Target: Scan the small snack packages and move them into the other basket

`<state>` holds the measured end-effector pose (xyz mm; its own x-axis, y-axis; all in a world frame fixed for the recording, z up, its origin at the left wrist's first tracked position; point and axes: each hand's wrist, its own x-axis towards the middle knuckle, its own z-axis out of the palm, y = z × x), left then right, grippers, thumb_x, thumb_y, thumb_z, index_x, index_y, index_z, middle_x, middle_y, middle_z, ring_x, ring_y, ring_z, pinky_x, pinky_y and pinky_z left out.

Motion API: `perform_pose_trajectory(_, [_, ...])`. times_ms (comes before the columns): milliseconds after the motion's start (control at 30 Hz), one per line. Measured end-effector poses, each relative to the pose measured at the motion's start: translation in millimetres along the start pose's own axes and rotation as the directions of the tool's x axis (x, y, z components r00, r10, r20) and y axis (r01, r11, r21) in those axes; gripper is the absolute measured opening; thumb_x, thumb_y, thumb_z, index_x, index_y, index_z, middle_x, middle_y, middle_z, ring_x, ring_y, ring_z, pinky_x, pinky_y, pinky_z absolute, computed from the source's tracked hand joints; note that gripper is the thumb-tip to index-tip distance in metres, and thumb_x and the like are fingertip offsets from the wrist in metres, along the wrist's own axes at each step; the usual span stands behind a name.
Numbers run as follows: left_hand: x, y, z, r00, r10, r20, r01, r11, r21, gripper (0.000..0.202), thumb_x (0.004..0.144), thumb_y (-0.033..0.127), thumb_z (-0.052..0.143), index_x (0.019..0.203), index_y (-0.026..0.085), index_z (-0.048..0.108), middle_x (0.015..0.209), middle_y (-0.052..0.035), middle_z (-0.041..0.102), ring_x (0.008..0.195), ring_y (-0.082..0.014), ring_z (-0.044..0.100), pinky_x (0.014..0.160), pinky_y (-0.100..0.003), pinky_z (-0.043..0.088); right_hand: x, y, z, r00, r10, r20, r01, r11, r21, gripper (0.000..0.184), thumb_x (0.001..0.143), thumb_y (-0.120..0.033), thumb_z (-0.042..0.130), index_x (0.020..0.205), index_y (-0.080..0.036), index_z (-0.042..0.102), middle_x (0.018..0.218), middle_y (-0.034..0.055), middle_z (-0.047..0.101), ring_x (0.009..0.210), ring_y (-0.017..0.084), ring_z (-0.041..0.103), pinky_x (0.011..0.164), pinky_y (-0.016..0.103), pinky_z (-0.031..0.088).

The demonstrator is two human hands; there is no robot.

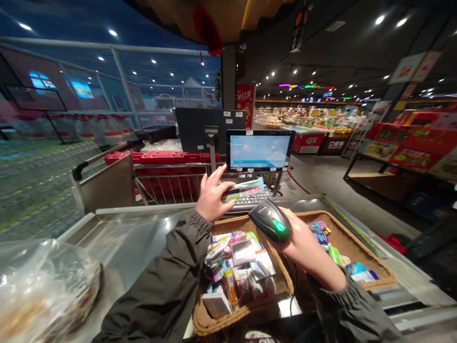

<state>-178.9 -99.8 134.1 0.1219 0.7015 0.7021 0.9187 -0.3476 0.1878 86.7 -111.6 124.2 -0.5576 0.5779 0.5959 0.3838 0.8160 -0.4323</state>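
My left hand (213,194) pinches a slim light-blue packet (246,189) between thumb and fingers, above a keyboard (248,197). What the packet contains is too small to read. In my right hand (300,238) is a black barcode scanner (270,219), a green light glowing on its top; its head points towards the packet, apart from it. Below both hands stands a wicker basket (246,319) full of small packaged goods (246,257). A second wicker basket (357,238) to the right holds several small packets (359,272). The scanner's cable (293,293) hangs down between the baskets.
A lit screen (260,150) and a dark monitor (200,128) stand behind the metal counter (128,228). Clear plastic bags (39,281) lie at the left. Beyond the counter is a trolley (167,183); stacked red boxes (403,143) stand on the right.
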Motion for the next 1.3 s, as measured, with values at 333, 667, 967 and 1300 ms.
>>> perform_pose_trajectory(333, [-18.1,-6.8,10.6,0.995,-0.019,0.097,0.019,1.0,0.001,0.036,0.074,0.037,0.071,0.105,0.02,0.071,0.158,-0.0159,0.035,0.143,-0.0335,0.037,0.119,-0.061,0.015,-14.3,5.7,2.5,0.997,0.067,0.037,-0.066,0.998,-0.022,0.043,0.08,-0.025,0.065,0.123,-0.018,0.062,0.12,0.0125,0.07,0.11,0.029,0.066,0.096,0.043,0.052])
perform_pose_trajectory(667, [-79.9,-25.6,31.8,0.918,-0.083,0.387,0.082,0.996,0.021,0.029,0.077,0.043,0.066,0.095,0.021,0.073,0.151,-0.0129,0.047,0.141,-0.0351,0.04,0.117,-0.066,0.015,-31.8,17.9,17.8,0.979,0.161,0.129,-0.167,0.985,0.036,0.046,0.078,-0.03,0.067,0.121,-0.015,0.063,0.12,0.0154,0.069,0.109,0.032,0.065,0.095,0.048,0.052])
perform_pose_trajectory(967, [-140.2,-30.9,44.7,0.843,-0.25,0.477,0.164,0.963,0.215,0.027,0.081,0.043,0.059,0.079,0.019,0.072,0.138,-0.0155,0.059,0.141,-0.0381,0.04,0.113,-0.073,0.018,-36.1,25.5,24.1,0.955,0.216,0.203,-0.227,0.973,0.036,0.039,0.074,-0.025,0.068,0.112,-0.016,0.065,0.109,0.013,0.073,0.099,0.03,0.069,0.088,0.044,0.054])
perform_pose_trajectory(1300, [-172.5,-18.7,67.9,0.759,-0.362,0.541,0.166,0.911,0.378,0.038,0.08,0.047,0.058,0.095,0.017,0.074,0.139,-0.0214,0.057,0.142,-0.0412,0.036,0.114,-0.073,0.015,-47.5,33.1,36.1,0.902,0.228,0.367,-0.276,0.958,0.083,0.042,0.077,-0.025,0.07,0.118,-0.018,0.064,0.118,0.0114,0.07,0.109,0.03,0.066,0.094,0.045,0.051])
